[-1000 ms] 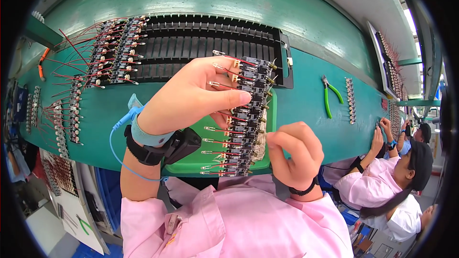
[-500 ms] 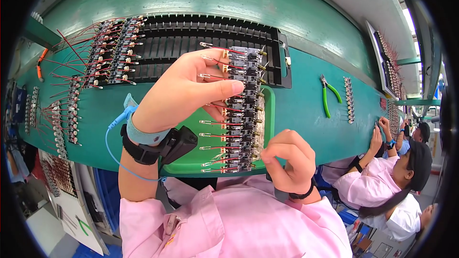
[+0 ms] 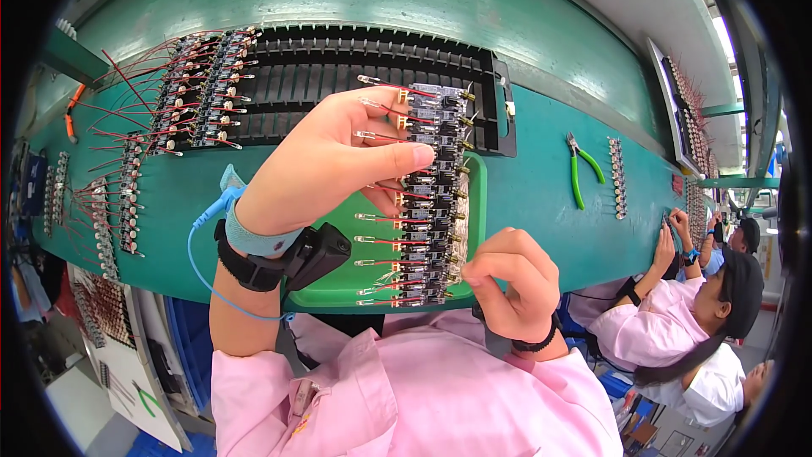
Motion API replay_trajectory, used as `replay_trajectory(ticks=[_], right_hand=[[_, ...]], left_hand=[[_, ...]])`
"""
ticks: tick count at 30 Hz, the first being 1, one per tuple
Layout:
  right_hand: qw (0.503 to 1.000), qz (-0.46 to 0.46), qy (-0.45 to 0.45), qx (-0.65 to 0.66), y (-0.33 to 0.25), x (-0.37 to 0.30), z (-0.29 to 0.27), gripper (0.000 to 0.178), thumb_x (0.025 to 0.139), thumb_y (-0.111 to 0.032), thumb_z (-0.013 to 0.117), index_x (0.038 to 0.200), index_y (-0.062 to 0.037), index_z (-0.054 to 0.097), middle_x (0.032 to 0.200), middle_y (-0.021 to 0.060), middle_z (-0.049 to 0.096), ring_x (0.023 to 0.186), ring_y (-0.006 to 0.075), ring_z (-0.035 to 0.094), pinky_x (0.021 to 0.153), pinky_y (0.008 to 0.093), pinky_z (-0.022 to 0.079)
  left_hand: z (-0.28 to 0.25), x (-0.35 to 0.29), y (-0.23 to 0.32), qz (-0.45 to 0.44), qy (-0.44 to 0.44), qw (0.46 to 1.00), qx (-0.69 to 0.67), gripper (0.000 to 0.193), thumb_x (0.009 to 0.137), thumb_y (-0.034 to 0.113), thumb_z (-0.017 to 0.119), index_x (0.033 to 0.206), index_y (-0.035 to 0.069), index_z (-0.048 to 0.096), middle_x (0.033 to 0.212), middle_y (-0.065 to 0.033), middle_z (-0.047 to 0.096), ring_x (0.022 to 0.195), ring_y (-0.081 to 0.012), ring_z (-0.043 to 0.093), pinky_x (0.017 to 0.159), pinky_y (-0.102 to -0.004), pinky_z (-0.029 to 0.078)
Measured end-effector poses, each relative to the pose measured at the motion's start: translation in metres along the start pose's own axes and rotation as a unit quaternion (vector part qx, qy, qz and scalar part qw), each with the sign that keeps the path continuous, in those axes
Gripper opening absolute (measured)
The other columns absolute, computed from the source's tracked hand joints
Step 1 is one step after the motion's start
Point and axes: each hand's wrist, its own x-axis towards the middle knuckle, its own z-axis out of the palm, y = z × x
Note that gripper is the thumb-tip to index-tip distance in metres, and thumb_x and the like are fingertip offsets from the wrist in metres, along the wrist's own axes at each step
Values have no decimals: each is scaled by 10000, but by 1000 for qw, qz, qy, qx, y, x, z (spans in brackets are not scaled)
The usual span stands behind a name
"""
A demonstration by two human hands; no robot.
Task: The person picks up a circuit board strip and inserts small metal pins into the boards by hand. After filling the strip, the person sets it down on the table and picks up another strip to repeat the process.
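head | red-wired lamps (image 3: 365, 239) already fitted along left edge of black component strip (image 3: 436, 178); what is left cannot be told | strip grasped near its upper half by left hand (image 3: 334, 156), over green tray (image 3: 480, 220) | right hand (image 3: 516, 275) curled, fingertips pinched just beside strip's lower right edge; anything held cannot be told
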Motion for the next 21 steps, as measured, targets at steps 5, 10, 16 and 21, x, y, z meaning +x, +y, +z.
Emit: replay_trajectory(ticks=[5,10,16,21], right_hand=[[1000,-2,-8,-3,0,1,-1,200,589,88,622,764,12,566,700,91,536,583,214,528,488,278,417],[1000,-10,-12,-11,0,2,-1,202,584,80,627,762,13,563,696,90,536,579,215,525,484,280,414],[999,-11,-18,-24,0,2,-1,165,620,92,609,743,-4,553,678,86,523,559,190,493,479,268,378],[999,-10,-28,-38,1,5,-3,166,614,89,614,737,-1,550,672,82,521,556,193,492,471,267,374]], left_hand=[[0,1,-1,0,-6,1000,6,246,807,120,598,1008,3,516,782,-38,577,586,-74,560,505,-202,505],[0,1,-1,5,-4,1000,11,249,810,118,594,1014,2,512,773,-35,575,582,-73,559,505,-200,506],[0,0,0,1,-4,1000,15,237,813,115,590,1007,3,511,762,-30,572,576,-70,558,504,-199,505],[0,0,0,1,-5,1000,9,230,813,116,591,998,3,512,762,-30,573,574,-68,557,503,-199,505]])
